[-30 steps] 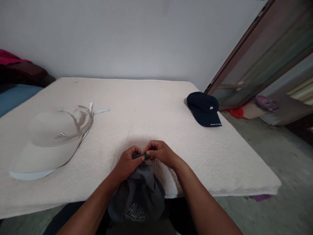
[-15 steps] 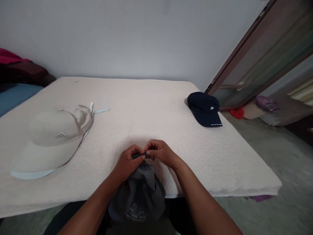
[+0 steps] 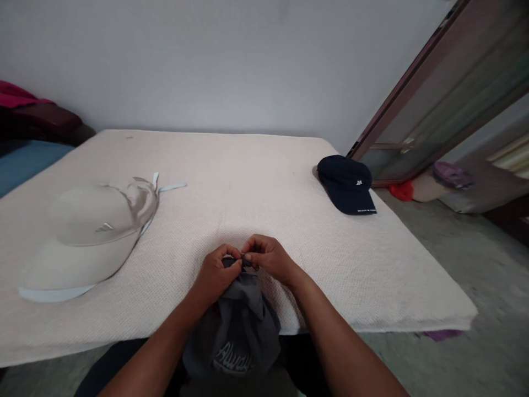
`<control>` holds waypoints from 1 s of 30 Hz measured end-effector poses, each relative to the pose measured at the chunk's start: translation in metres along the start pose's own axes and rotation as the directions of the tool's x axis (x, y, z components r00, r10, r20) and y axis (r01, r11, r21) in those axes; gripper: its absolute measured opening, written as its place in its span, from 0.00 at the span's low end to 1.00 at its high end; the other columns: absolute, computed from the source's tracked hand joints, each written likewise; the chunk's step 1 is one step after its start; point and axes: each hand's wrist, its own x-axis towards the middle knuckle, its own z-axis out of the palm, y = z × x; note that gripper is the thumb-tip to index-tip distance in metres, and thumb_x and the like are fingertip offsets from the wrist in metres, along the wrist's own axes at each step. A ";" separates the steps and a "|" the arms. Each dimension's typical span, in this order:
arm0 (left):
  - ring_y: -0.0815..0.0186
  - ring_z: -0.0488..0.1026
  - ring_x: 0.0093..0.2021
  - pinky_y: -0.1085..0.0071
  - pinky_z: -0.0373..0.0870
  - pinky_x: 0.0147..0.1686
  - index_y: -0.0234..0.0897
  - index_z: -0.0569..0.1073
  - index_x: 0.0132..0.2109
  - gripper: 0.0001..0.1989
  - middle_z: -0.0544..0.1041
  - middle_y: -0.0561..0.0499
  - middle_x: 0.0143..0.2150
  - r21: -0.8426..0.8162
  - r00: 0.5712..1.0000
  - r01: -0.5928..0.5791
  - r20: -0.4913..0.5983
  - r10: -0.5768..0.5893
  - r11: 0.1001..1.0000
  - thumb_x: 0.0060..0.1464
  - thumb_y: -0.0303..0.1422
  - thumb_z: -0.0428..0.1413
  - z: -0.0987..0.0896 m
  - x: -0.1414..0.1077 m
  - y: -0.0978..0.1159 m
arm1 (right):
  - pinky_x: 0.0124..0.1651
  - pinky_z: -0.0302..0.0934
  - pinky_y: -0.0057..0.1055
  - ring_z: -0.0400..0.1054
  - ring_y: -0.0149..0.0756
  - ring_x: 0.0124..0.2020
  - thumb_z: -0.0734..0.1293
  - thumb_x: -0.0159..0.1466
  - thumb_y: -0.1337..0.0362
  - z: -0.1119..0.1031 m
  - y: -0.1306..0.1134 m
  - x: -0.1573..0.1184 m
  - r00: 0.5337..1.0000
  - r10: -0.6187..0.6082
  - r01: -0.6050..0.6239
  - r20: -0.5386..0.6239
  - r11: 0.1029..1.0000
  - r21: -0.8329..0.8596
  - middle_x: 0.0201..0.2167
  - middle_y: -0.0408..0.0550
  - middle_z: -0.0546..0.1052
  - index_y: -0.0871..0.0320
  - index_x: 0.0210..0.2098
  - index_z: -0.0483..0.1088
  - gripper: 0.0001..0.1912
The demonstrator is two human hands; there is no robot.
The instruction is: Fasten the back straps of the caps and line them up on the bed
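A dark grey cap [image 3: 243, 325] with light lettering on its front hangs at the near edge of the table, its brim side toward me. My left hand [image 3: 219, 273] pinches the cap's strap at the back, thumb and fingers together. Right beside it, my right hand [image 3: 266, 257] pinches the same strap between thumb and forefinger. The two hands' fingertips meet there and hide the fastening. A cream sun hat [image 3: 88, 220] with a wide brim and pale ties lies to the left. At the right rests a navy cap [image 3: 345, 184] with white marks.
A white textured cover [image 3: 231, 182] spreads over the table up to the grey wall [image 3: 223, 66]. Dark red and blue bundles [image 3: 37, 124] lie at the far left. A doorway and purple and red cloths [image 3: 452, 175] are on the right.
Both hands stay at the cap's strap, with only a slight shift of the fingers. The hats on the table have not moved.
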 end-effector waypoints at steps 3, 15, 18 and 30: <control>0.68 0.67 0.28 0.73 0.63 0.29 0.36 0.71 0.32 0.05 0.72 0.53 0.28 -0.013 1.000 0.019 0.019 -0.019 1.000 0.46 0.32 0.55 -0.001 0.000 0.002 | 0.23 0.52 0.25 0.59 0.24 0.19 0.68 0.51 0.69 0.000 0.000 0.000 1.000 -0.011 0.011 -0.010 1.000 -0.015 0.20 0.38 0.67 0.60 0.28 0.69 0.05; 0.65 0.70 0.37 0.70 0.65 0.37 0.37 0.70 0.33 0.04 0.73 0.49 0.37 -0.046 0.996 -0.086 -0.019 0.086 0.995 0.50 0.32 0.55 -0.001 0.000 -0.006 | 0.24 0.54 0.25 0.60 0.25 0.19 0.68 0.51 0.68 0.002 -0.006 -0.001 0.999 -0.040 0.040 -0.035 0.999 0.008 0.20 0.38 0.68 0.60 0.27 0.68 0.05; 0.66 0.71 0.34 0.70 0.64 0.35 0.36 0.72 0.33 0.06 0.74 0.50 0.34 -0.138 0.999 0.013 0.036 -0.008 0.990 0.49 0.33 0.56 -0.001 0.001 -0.005 | 0.24 0.54 0.25 0.60 0.25 0.20 0.68 0.51 0.69 0.001 -0.007 -0.002 0.999 -0.042 0.042 -0.034 0.999 0.003 0.20 0.38 0.68 0.60 0.28 0.68 0.05; 0.72 0.62 0.22 0.74 0.57 0.24 0.35 0.69 0.26 0.06 0.69 0.56 0.23 -0.242 0.979 0.201 0.079 -0.187 0.949 0.42 0.33 0.58 0.001 0.002 0.003 | 0.27 0.55 0.26 0.61 0.26 0.22 0.66 0.52 0.71 0.003 -0.002 0.000 0.999 -0.043 0.042 -0.020 0.998 -0.055 0.22 0.39 0.69 0.59 0.29 0.69 0.04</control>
